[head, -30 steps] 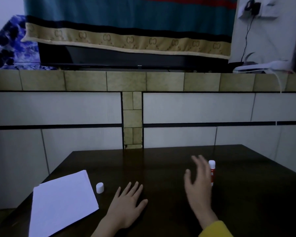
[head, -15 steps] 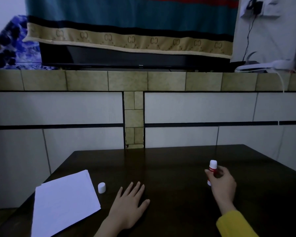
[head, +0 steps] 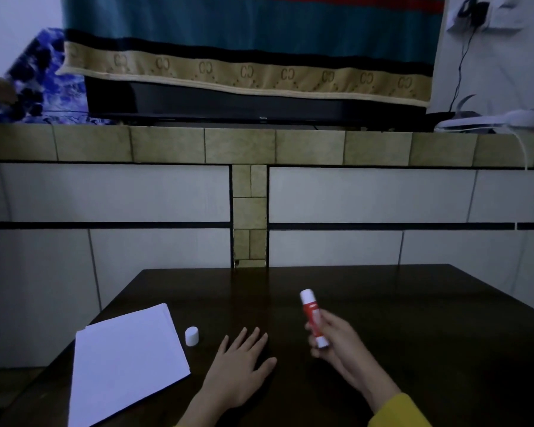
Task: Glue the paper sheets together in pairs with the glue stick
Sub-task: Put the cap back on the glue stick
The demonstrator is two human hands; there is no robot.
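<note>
A person's right hand (head: 341,343), lower right of centre in the frame, closes its fingers around the lower end of a red-and-white glue stick (head: 313,317), lifted clear of the dark wooden table (head: 413,303) and tilted with its white tip toward the upper left. The left hand (head: 239,363) lies flat on the tabletop at bottom centre, fingers spread, holding nothing. Just left of it stands a small white cap (head: 192,336), apart from the stick. Beside the cap, at lower left, a stack of white paper sheets (head: 127,365) rests askew near the table's edge. A yellow sleeve (head: 398,412) shows at the bottom right. A tiled wall (head: 105,192) rises behind.
</note>
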